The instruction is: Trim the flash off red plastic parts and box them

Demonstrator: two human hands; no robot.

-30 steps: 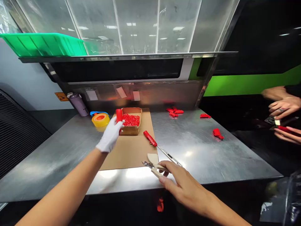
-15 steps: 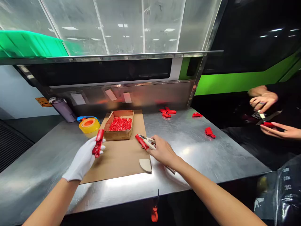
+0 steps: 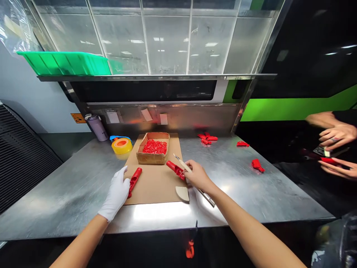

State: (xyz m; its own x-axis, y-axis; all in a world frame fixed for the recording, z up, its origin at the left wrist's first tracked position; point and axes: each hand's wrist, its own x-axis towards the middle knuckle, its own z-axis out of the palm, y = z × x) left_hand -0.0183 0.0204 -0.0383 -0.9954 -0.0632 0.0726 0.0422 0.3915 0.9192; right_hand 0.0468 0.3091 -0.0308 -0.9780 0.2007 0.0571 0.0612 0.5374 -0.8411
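My left hand (image 3: pixel 115 193), in a white glove, is open low over the cardboard sheet (image 3: pixel 156 186), fingers stretched. Right beside its thumb is a red plastic part (image 3: pixel 135 179), long and hollow, its lower end partly hidden by the glove. My bare right hand (image 3: pixel 198 175) is closed around pale-handled nippers (image 3: pixel 182 163), seen nearly edge-on with the thin tip pointing up and left. A second red plastic part (image 3: pixel 174 169) lies by those fingertips; whether they grip it I cannot tell. Behind stands a cardboard box (image 3: pixel 152 159) of small red pieces.
A pale wedge-shaped piece (image 3: pixel 182 193) lies at the cardboard's corner. Further red parts (image 3: pixel 206 138) are on the metal table's right side. Yellow tape (image 3: pixel 122 147) and a purple bottle (image 3: pixel 97 128) stand left. A co-worker's hands (image 3: pixel 338 136) work at far right.
My left hand has lowered the red part towards the cardboard, and its fingers have opened. The nippers have turned edge-on beside the other red part. The whole view has shifted.
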